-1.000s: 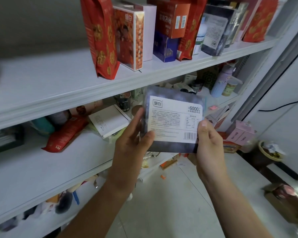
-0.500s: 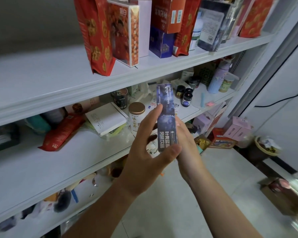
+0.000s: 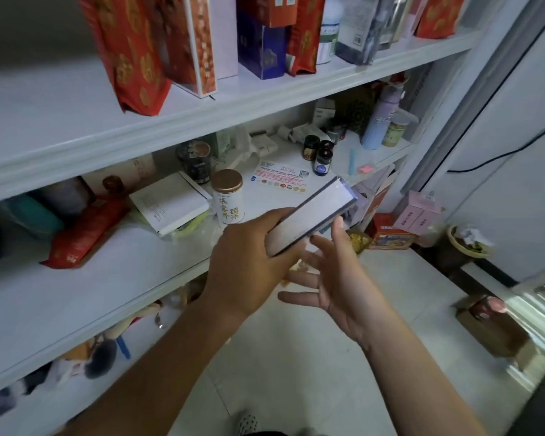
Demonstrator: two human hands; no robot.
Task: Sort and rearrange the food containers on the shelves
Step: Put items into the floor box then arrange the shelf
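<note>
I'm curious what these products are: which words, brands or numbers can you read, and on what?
Nothing reads clearly.
Gold-lidded tin: large characters, too blurred.
Flat card beside it: print too small.
Box in the left hand: no text legible on the side shown.
Dark bottles: labels too small.

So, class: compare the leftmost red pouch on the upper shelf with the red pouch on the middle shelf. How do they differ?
The upper-shelf pouch stands upright; the middle-shelf pouch lies flat. The upper-shelf pouch carries gold round motifs; the middle-shelf pouch looks mostly plain. Both are red.
</note>
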